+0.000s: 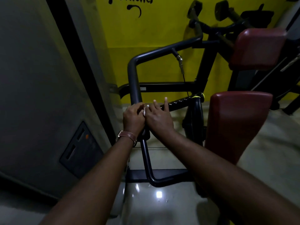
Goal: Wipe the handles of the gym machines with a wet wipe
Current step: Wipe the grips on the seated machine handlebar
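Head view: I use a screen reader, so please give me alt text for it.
Both hands meet at a black machine handle, the left hand and right hand working a small white wet wipe between them. Maroon pads stand to the right, a yellow wall behind.
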{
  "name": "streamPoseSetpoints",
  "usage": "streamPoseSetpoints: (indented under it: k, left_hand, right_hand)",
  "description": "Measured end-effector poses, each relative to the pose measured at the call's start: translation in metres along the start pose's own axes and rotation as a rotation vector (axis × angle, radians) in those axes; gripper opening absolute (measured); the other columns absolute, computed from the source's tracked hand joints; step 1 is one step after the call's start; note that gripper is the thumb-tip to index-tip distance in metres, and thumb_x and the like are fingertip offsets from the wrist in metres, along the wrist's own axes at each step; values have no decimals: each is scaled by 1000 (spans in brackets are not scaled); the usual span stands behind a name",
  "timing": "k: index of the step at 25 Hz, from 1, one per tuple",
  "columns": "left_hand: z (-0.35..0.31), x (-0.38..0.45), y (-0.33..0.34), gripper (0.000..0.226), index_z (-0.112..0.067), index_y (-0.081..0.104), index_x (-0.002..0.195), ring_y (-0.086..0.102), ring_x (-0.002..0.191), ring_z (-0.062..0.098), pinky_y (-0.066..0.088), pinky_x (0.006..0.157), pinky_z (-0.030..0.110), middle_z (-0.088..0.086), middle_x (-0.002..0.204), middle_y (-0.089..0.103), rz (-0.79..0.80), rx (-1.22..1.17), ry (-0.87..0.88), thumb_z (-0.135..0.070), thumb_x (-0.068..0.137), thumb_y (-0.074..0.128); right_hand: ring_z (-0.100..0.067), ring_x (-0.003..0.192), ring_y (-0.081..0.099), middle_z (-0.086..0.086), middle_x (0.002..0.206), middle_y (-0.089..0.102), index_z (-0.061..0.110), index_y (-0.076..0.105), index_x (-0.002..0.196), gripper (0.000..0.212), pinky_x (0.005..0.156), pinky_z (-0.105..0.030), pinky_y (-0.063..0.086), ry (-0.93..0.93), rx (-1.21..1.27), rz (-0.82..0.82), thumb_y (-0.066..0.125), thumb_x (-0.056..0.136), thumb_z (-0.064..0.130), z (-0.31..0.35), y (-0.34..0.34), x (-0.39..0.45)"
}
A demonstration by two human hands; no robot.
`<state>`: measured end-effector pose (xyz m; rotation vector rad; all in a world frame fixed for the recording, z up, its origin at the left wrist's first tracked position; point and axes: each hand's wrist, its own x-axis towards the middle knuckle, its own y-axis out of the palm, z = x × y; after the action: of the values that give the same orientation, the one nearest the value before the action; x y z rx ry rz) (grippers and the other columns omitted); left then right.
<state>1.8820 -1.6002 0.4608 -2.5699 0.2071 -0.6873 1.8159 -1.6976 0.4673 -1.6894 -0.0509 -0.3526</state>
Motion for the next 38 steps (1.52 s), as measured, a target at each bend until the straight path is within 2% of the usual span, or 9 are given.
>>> streamPoseSetpoints:
  k: [6, 11, 19, 22, 24, 26, 28, 35, 38]
  left_hand:
    - [7, 5, 4, 15, -16, 78, 96, 61, 87, 14, 49, 82, 24, 0, 88, 73, 39, 62, 113, -13, 81, 74]
    - [19, 16, 9, 16, -23, 78, 95, 52, 83, 4, 34, 76, 2, -5, 89, 73, 133, 67, 138, -26, 79, 78]
    - [26, 26, 6, 11, -19, 78, 93, 54, 83, 17, 40, 72, 19, -7, 91, 74, 247, 53, 299, -24, 83, 74]
    - [27, 26, 8, 9, -19, 78, 89, 53, 81, 15, 37, 74, 14, -8, 87, 74, 236, 20, 286, -24, 82, 75]
    - [29, 24, 10, 8, -19, 78, 86, 52, 82, 15, 39, 76, 18, -8, 85, 73, 211, -1, 251, -25, 81, 75]
    - [28, 23, 10, 7, -19, 78, 83, 52, 82, 14, 38, 75, 19, -7, 83, 73, 195, -16, 227, -24, 80, 77]
    - [27, 23, 10, 7, -17, 78, 82, 53, 82, 16, 40, 75, 20, -6, 81, 73, 201, -33, 222, -24, 79, 78]
    - [24, 24, 7, 8, -15, 77, 81, 53, 85, 21, 40, 75, 23, -3, 78, 70, 229, -8, 211, -24, 80, 77]
    - [22, 25, 5, 10, -17, 78, 88, 54, 87, 22, 46, 78, 29, -2, 84, 72, 245, 16, 216, -23, 81, 75]
  right_hand:
    - [-36, 133, 47, -18, 117, 66, 1, 65, 120, 50, 111, -68, 9, 50, 21, -143, 27, 91, 18, -21, 1, 0]
    - [-35, 140, 37, -9, 119, 66, 10, 63, 123, 32, 110, -70, -2, 68, 34, -103, 48, 95, 17, -38, -3, 3]
    - [-32, 147, 25, -4, 137, 57, 15, 53, 137, 52, 115, -64, -1, 254, 39, -112, 22, 95, 23, -31, -3, -6]
    - [-19, 140, 40, 1, 140, 56, 16, 56, 136, 51, 118, -31, 22, 465, 505, -284, 29, 93, 11, 16, 5, -31]
    - [-13, 117, 60, 0, 124, 67, 15, 65, 126, 36, 93, -13, 41, 1104, 1275, -506, 45, 97, 7, 38, -2, -38]
    - [-16, 107, 63, -7, 117, 68, 10, 65, 120, 26, 90, -25, 48, 1608, 2034, -434, 51, 98, 11, 37, -3, -24]
    - [-25, 125, 54, -12, 124, 62, 4, 63, 115, 25, 103, -40, 43, 1550, 2376, -269, 43, 100, 7, 35, 0, -6]
    - [-24, 114, 60, -13, 107, 71, 11, 64, 116, 43, 112, -43, 29, 1242, 2611, -379, 27, 96, 20, -9, 0, 9]
    - [-30, 126, 53, -19, 129, 61, 8, 58, 125, 45, 111, -52, 29, 1241, 2620, -199, 26, 99, 24, 4, 10, 8]
